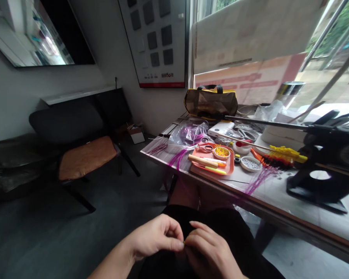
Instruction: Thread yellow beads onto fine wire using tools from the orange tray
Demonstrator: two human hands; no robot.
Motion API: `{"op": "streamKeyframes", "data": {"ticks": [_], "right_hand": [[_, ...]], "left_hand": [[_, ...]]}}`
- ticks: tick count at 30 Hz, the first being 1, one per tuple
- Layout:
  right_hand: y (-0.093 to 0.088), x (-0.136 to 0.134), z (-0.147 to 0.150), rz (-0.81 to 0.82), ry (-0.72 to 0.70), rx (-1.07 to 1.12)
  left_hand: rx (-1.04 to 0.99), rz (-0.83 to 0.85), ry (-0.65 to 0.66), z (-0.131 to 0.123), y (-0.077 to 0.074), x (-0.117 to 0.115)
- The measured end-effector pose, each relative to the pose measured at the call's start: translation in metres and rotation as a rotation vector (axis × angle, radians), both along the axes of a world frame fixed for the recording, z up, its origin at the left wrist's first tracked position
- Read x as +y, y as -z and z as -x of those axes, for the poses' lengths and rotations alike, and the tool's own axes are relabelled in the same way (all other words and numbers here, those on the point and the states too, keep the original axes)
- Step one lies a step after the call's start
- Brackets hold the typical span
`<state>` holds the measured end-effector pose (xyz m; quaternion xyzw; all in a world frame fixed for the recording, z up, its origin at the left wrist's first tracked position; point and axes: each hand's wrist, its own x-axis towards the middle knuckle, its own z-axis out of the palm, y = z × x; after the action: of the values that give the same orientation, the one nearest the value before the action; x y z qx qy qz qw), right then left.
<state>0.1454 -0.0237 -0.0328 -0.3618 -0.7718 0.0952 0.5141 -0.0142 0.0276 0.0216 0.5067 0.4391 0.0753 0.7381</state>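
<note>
Low over my dark-clothed lap [229,228], my left hand [158,236] pinches with thumb and forefinger. Fingertip to fingertip with it, my right hand [208,246] is curled closed. A tiny yellowish speck shows where the two hands meet, too small to name. Beyond them on the table, a pink tray [196,154] bears scissors [207,148], several pens [212,169] and a small dish of yellow pieces [221,152]. To its right stands a white dish of small silvery pieces [251,163].
Purple strands [178,157] hang over the table's edge, and more purple strands [260,180] trail near a black stand [317,190]. A mesh bag [212,101] sits at the back. To the left is a chair with a brown seat [87,157].
</note>
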Motion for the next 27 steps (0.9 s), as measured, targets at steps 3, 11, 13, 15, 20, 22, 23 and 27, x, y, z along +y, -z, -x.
{"op": "streamKeyframes", "data": {"ticks": [3,11,13,15,20,22,23,27], "right_hand": [[0.0,-0.001,0.001,-0.005,0.028,-0.001],[-0.002,-0.002,0.0,-0.017,0.04,-0.017],[-0.002,-0.002,-0.001,-0.014,0.07,-0.002],[-0.001,-0.001,-0.003,-0.015,0.109,0.01],[-0.001,0.001,-0.005,-0.025,0.184,0.017],[-0.002,0.001,-0.004,-0.04,0.205,0.007],[-0.002,0.001,-0.004,-0.047,0.213,0.0],[-0.004,0.001,-0.002,-0.062,0.214,-0.028]], "left_hand": [[0.028,-0.04,0.0,-0.001,0.0,-0.001],[0.061,-0.085,0.009,-0.001,-0.006,0.0],[0.065,-0.14,-0.015,-0.002,-0.009,-0.001],[0.093,-0.321,-0.08,-0.003,-0.01,-0.006],[0.362,-0.917,-0.327,-0.01,0.001,-0.031],[0.415,-1.076,-0.405,-0.015,0.008,-0.04],[0.422,-1.133,-0.44,-0.018,0.011,-0.044],[0.402,-1.217,-0.521,-0.029,0.022,-0.049]]}}
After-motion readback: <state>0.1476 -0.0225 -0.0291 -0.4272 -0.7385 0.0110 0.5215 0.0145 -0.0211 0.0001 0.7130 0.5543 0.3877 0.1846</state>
